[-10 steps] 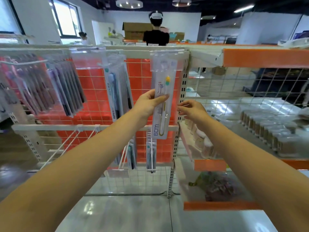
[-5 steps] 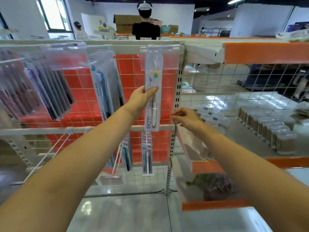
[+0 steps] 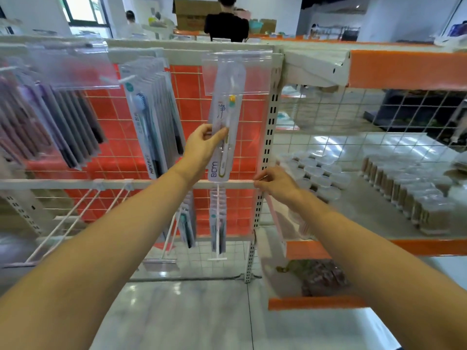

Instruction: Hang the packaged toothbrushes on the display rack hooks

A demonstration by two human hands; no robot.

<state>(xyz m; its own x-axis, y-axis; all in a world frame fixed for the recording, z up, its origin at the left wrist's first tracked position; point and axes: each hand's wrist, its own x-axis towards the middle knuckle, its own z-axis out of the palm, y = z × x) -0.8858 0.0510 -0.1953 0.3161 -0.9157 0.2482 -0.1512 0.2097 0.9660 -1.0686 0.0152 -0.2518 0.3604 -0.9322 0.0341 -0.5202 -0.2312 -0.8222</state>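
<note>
The toothbrush pack [image 3: 222,137], pinched by the left hand [image 3: 202,147] at 12 o'clock, may be dropped if released before the hook is engaged; the right hand [image 3: 276,184] is curled shut, its contents indiscernible.

Single head-worn wide-angle view, facing forward and slightly down, close to display rack [image 3: 262,152]; both forearms reach in from near edge.

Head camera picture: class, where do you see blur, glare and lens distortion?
Head view: motion blur smears the hanging packs at far left; window light glares off the glossy floor; wide-angle distortion bows the top rail and stretches both forearms; the held toothbrush pack is fairly sharp.
</note>
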